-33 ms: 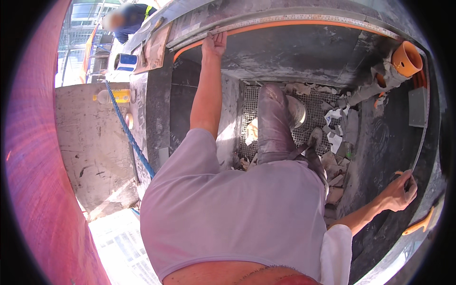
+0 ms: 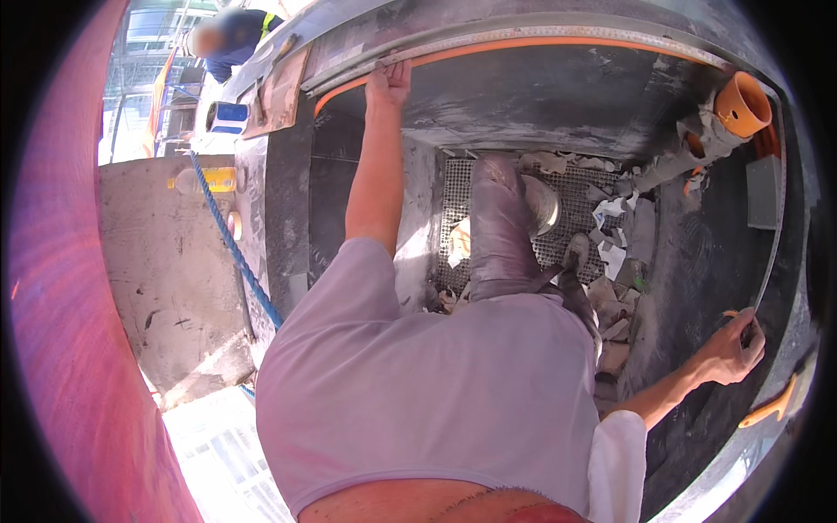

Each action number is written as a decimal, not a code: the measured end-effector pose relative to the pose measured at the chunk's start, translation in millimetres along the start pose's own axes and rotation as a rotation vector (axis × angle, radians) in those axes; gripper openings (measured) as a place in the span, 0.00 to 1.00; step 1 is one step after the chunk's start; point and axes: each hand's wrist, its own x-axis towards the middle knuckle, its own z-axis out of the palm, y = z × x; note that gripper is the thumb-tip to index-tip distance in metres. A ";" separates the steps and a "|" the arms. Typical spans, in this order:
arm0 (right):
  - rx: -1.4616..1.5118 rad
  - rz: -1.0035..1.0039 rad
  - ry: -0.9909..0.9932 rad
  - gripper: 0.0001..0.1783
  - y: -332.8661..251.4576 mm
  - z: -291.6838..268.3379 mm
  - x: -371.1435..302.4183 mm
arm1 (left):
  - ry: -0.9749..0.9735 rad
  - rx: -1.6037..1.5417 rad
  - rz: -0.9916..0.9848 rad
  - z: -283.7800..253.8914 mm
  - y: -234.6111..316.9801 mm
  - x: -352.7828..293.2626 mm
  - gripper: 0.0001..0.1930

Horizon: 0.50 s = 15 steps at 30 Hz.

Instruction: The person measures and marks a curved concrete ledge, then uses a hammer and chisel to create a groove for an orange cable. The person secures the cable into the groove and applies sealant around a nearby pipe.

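A long pale, plaster-spattered strip (image 2: 540, 35) runs along the far rim of a dark recess, with an orange edging (image 2: 523, 44) just below it. At the far left end of this strip, my left hand (image 2: 389, 84) reaches up with its fingers pressed against strip and edging; its grip is partly hidden. Down the right wall a thin pale strip (image 2: 780, 174) curves toward me. My right hand (image 2: 732, 350) is closed in a pinch at the near end of that thin strip, beside a small orange bit. Whether the two strips are joined at the corner cannot be made out.
An orange pipe end (image 2: 744, 105) juts out at the far right corner above a grey box (image 2: 764, 193). An orange-handled tool (image 2: 770, 411) lies right. Rubble (image 2: 615, 288) covers the mesh floor. A blue rope (image 2: 231, 240), yellow-labelled bottle (image 2: 205, 179) and another person (image 2: 240, 44) are left.
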 end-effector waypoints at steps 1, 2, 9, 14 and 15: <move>0.001 0.031 0.017 0.10 -0.3 0.8 0.0 | -0.002 0.046 0.037 14.4 -10.5 3.7 0.19; -0.024 -0.009 0.015 0.08 -20.4 -5.5 1.0 | 0.076 0.093 0.033 16.9 -7.8 8.8 0.18; 0.081 0.122 0.020 0.05 -32.4 -0.3 7.3 | -0.012 0.033 0.029 -29.0 20.8 43.8 0.21; 0.073 0.138 0.033 0.06 -33.4 -4.3 7.7 | 0.055 0.056 0.045 -18.3 16.9 40.4 0.20; 0.076 0.142 0.031 0.06 -33.5 -5.3 8.2 | 0.055 0.052 0.038 -15.7 17.2 38.7 0.20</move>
